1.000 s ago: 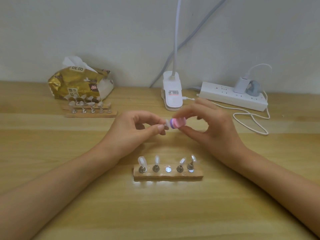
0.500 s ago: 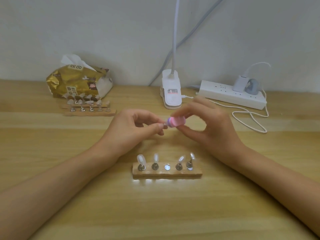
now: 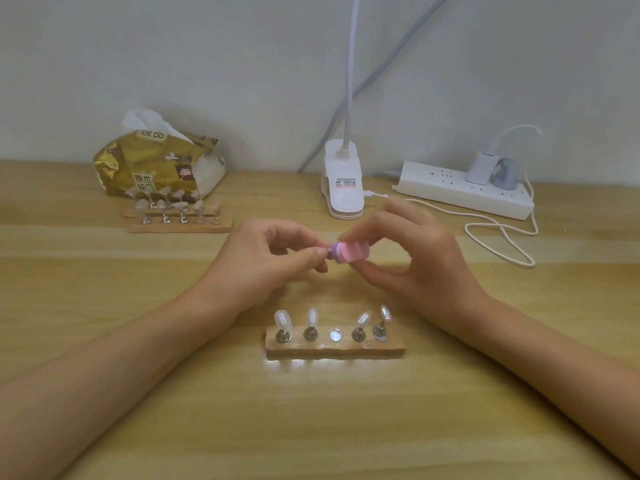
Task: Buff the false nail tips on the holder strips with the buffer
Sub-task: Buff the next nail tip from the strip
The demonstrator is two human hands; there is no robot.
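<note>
The right hand point(image 3: 412, 261) is pinching the pink buffer point(image 3: 349, 252) against a nail tip point(image 3: 325, 251) that the left hand point(image 3: 263, 261) is gripping between closed fingers, above the near holder strip point(image 3: 334, 346). That strip is showing four tips and one bare middle peg, so buffing seems midway; whether the far strip point(image 3: 178, 221) is finished cannot be told. Behind it, the tissue pack point(image 3: 156, 164) is printed "原木".
</note>
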